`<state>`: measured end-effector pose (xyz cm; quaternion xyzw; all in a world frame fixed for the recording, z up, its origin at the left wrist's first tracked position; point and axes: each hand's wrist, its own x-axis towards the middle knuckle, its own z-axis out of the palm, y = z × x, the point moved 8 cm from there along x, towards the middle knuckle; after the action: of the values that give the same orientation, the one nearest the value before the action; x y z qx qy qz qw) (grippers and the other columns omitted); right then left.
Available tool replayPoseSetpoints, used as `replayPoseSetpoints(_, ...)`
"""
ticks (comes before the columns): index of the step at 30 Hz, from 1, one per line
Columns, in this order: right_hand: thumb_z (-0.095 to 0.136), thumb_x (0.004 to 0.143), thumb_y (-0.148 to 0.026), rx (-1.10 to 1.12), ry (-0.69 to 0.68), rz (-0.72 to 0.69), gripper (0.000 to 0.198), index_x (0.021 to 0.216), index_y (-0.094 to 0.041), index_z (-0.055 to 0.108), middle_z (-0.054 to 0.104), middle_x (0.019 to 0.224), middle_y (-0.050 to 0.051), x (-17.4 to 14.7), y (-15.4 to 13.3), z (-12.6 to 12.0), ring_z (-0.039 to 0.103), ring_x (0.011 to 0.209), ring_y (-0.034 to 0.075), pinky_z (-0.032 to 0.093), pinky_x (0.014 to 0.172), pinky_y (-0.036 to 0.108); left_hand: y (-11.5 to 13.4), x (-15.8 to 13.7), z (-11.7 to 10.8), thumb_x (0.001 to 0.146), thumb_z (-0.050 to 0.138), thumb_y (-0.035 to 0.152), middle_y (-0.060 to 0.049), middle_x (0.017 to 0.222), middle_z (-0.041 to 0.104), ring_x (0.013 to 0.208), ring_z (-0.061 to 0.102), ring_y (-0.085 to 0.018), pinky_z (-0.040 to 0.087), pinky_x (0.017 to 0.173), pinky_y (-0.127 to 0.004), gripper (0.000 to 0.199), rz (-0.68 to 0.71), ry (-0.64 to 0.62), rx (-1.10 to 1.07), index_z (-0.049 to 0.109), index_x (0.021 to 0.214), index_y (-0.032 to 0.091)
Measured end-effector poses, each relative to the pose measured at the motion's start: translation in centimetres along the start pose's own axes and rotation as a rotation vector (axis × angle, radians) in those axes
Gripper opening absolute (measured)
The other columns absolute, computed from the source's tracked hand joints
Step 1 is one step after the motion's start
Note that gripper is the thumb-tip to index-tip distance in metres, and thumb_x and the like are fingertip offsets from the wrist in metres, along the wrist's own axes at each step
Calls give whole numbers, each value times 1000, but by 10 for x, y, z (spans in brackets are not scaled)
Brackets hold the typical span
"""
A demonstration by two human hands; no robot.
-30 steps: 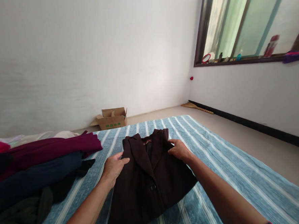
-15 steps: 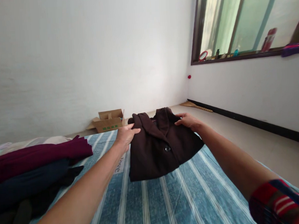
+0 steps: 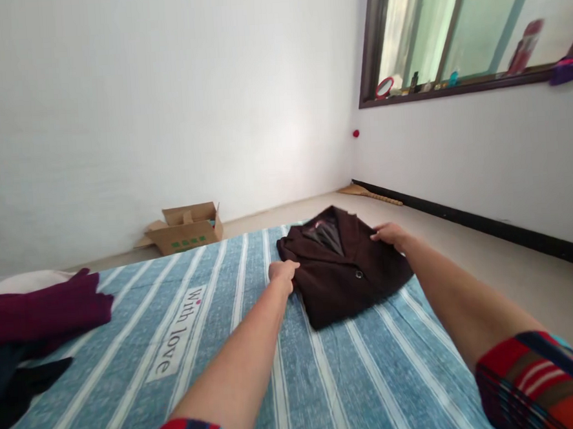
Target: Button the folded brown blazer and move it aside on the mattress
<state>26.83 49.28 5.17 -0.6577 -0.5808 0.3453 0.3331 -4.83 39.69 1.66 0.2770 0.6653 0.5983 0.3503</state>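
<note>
A dark brown jacket [image 3: 339, 282], folded into a compact shape with its collar away from me and one button showing, lies on the blue striped bedspread [image 3: 259, 410]. At its left edge, my left hand [image 3: 284, 276] is closed on the cloth, the fingertips partly hidden. My right hand [image 3: 391, 235] pinches the jacket's right shoulder edge, the thumb on top. Dark lining shows inside the collar opening.
Folded clothes in purple [image 3: 44, 310] and dark colours lie at the left. Beyond the bed, an open cardboard box [image 3: 190, 230] and a broom [image 3: 370, 193] rest on the floor. Small items, including a red-rimmed mirror [image 3: 384, 87], stand on the windowsill.
Both hands have brought the jacket down and to the right onto the bedspread. My view has turned left-to-right, so the clothes pile shows less and the "With love" print shows fully.
</note>
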Motion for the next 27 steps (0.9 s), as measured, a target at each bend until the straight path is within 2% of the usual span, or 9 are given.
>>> replayPoseSetpoints(3,69,69,-22,-108,-8,76,12,77,-13,70,66,66,5,9,44,18,63,67,18,45,60,25,-28,5,-1,46,73,3,-18,89,68,105,58,-38,50,57,-29,28,-53,77,118,57,63,17)
replayPoseSetpoints(6,67,73,-36,-174,-36,103,23,75,-13,68,65,67,6,15,58,16,61,67,18,43,57,25,-29,4,-1,48,77,10,-18,95,68,105,58,-37,49,55,-27,28,-101,65,159,55,65,18)
replayPoseSetpoints(10,71,65,-53,-236,-66,137,42,72,-12,65,64,67,8,13,61,5,59,65,20,41,54,28,-30,-12,6,59,75,22,-14,82,69,78,67,-30,51,51,-32,25,-210,-85,104,59,77,16)
replayPoseSetpoints(12,72,63,-54,-244,-81,135,43,71,-12,64,63,66,8,7,60,3,58,63,20,40,53,28,-34,-23,11,62,75,23,-12,74,69,66,67,-28,52,49,-35,23,-267,-178,62,61,79,14)
replayPoseSetpoints(15,72,65,-48,-248,-81,109,36,66,-14,61,63,64,6,0,55,4,57,60,17,38,51,26,-40,-33,17,60,75,14,-11,70,69,60,66,-26,53,52,-36,22,-318,-263,-1,63,79,13)
replayPoseSetpoints(19,73,66,-43,-294,-19,77,32,60,-15,59,60,61,5,0,48,2,56,60,17,35,49,25,-48,-33,19,60,72,4,-9,69,69,62,67,-22,55,59,-32,21,-314,-241,-85,62,78,11)
replayPoseSetpoints(23,72,65,-46,-364,22,90,34,62,-15,61,60,59,7,0,56,2,60,66,22,37,51,27,-54,-29,17,57,73,2,-9,67,69,61,67,-23,54,58,-33,24,-308,-211,-118,63,76,11)
replayPoseSetpoints(27,62,73,-54,-387,68,107,42,72,-12,66,65,72,15,-1,64,-1,63,77,28,41,57,30,-47,-12,16,58,73,4,-9,70,69,60,67,-22,55,59,-34,27,-300,-178,-175,63,81,11)
